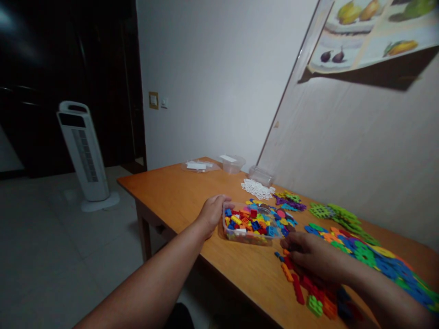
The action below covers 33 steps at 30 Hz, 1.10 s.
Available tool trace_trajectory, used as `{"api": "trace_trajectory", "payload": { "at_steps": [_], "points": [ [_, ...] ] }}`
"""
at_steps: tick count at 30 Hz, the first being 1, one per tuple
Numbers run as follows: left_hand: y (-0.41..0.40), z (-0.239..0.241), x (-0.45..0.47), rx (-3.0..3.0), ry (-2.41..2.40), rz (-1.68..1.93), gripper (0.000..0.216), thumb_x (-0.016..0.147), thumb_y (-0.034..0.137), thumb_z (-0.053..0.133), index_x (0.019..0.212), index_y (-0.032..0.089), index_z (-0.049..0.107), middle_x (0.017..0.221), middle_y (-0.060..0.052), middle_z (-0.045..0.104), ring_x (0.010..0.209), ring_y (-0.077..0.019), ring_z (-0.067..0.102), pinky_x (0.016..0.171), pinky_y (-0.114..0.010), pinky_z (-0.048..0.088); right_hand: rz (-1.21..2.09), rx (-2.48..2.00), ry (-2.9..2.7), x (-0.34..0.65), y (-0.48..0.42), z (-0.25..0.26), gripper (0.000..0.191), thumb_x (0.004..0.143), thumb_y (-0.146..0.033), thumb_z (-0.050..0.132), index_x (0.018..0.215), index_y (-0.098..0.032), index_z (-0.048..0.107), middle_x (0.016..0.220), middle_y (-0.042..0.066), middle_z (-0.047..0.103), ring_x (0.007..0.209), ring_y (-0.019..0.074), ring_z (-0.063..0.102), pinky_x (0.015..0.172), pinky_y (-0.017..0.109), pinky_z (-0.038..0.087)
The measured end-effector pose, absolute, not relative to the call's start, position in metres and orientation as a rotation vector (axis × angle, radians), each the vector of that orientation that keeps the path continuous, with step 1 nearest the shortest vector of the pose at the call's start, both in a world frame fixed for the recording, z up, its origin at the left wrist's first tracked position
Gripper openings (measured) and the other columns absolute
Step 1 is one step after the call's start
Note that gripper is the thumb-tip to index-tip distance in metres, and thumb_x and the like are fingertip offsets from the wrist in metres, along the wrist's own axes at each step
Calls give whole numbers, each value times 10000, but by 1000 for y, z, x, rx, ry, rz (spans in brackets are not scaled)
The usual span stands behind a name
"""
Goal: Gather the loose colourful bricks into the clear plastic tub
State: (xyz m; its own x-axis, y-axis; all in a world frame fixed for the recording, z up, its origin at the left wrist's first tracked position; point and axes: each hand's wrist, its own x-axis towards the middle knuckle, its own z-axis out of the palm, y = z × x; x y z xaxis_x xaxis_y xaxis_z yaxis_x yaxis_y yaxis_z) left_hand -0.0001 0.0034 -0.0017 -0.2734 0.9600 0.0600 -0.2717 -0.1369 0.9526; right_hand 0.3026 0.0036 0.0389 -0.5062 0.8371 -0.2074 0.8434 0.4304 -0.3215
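Observation:
My left hand [213, 214] grips the left end of a clear plastic box [248, 238], with the thumb hidden from me. Inside the box lies a heap of small toy building bricks [247, 220] in red, yellow, blue and orange. At the right of the box is my right hand [308, 253], fingers curled downward; whatever they hold is hidden. Under and in front of that hand lie loose bricks: an orange strip [286, 272], a red strip [297, 289] and a light green brick [314, 306], among several others.
Behind the box are round coloured pieces [283, 214] and white lattice pieces [258, 188]. Snowflake-shaped discs [365, 253] spread along the right side. Clear containers [233, 163] stand at the back of the wooden table [164, 192], against the wall. A white tower fan [85, 155] stands leftward.

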Motion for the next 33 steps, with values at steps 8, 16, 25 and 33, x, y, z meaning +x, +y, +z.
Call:
{"api": "trace_trajectory", "payload": {
  "at_steps": [8,16,25,33],
  "points": [
    [6,-5,-2,951,1116,1599,316,772,385,587,916,123,689,810,-107,754,722,-212,679,666,-294,504,-504,1581,2619,303,10,37,89,804,-248,501,787,-199,574,725,-5,585,690,147,502,631,264,353],
    [5,-4,0,937,1121,1613,295,767,362,589,909,126,696,823,-111,754,724,-209,678,669,-292,500,-442,1646,2619,306,20,29,89,793,-265,511,764,-202,566,668,-15,557,621,133,453,584,266,316],
    [2,-1,2,926,1118,1613,296,761,372,593,893,125,688,771,-98,739,702,-208,670,647,-289,498,-518,1625,2546,305,12,37,72,690,-142,527,721,-206,514,660,-22,552,634,132,478,560,252,311],
    [0,0,3,932,1111,1635,277,751,365,599,866,128,685,760,-97,739,687,-198,661,641,-278,487,-593,1718,2740,302,17,52,63,737,-270,561,715,-212,553,626,-18,554,614,138,486,560,249,353]
  ]
}}
